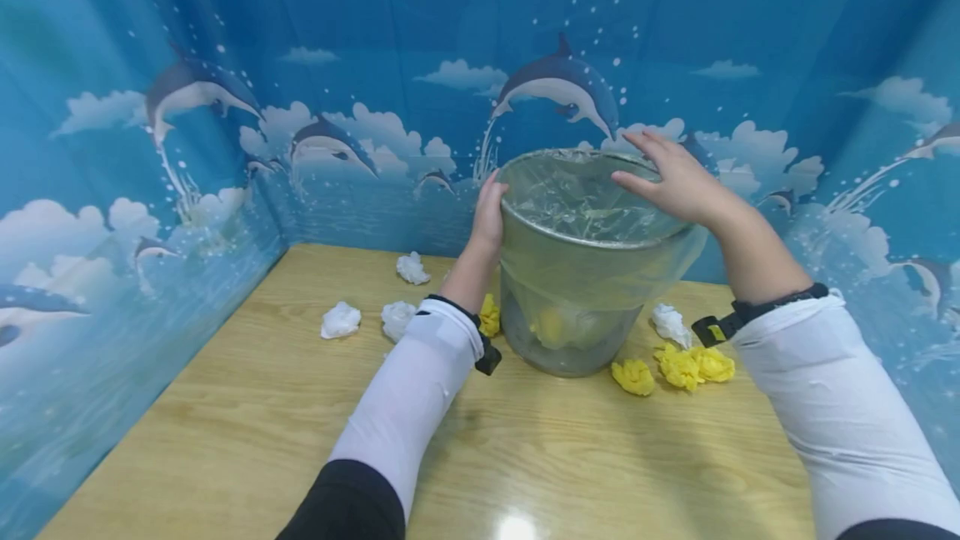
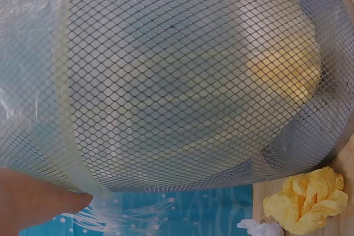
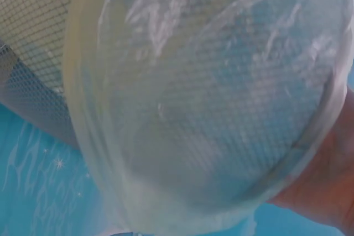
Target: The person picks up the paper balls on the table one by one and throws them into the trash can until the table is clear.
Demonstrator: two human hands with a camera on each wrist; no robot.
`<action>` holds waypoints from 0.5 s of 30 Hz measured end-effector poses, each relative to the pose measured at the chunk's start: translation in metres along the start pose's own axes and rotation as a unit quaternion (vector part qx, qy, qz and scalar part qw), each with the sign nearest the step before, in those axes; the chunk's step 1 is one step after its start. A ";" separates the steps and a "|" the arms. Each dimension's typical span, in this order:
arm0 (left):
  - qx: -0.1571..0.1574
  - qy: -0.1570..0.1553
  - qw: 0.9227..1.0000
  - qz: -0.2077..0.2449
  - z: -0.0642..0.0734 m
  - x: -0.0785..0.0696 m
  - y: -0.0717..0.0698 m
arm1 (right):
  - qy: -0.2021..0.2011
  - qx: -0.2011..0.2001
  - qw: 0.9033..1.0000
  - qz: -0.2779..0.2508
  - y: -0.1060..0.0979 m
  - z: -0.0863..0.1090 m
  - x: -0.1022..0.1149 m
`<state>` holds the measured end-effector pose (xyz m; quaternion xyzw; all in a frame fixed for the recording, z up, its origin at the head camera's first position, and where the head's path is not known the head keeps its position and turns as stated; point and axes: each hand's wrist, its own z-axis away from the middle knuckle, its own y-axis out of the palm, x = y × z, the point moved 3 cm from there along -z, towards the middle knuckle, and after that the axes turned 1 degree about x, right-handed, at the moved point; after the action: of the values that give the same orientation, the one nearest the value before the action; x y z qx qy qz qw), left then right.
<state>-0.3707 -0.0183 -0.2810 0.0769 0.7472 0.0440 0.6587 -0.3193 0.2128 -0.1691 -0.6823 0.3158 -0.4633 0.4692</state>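
From my remote post I record one round grey wire-mesh bin [image 1: 525, 336], standing base-down on the wood-grain tabletop [image 1: 465, 465], a translucent pale-green plastic liner [image 1: 592, 265] inside, creased, turned over the rim, draped outside, flaring loose at right.

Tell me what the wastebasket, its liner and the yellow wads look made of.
Mesh wastebasket: likely metal, dull grey, given its fine diamond lattice.
Bin liner: thin, glossy, translucent plastic; it wrinkles, catches highlights.
Yellow wads: matte, probably paper, judging by crumpled creases.
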 end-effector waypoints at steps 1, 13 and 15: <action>0.000 -0.001 1.000 0.000 0.000 0.000 0.000 | 0.001 -0.004 1.000 -0.003 -0.001 0.001 -0.002; -0.004 0.004 1.000 -0.012 -0.001 0.002 0.002 | 0.034 -0.022 0.999 -0.026 -0.010 0.009 -0.025; -0.004 0.004 1.000 -0.012 -0.001 0.001 0.002 | 0.036 -0.028 0.998 -0.031 -0.011 0.012 -0.030</action>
<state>-0.3717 -0.0163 -0.2817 0.0652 0.7507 0.0389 0.6563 -0.3198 0.2473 -0.1702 -0.6874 0.3239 -0.4929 0.4239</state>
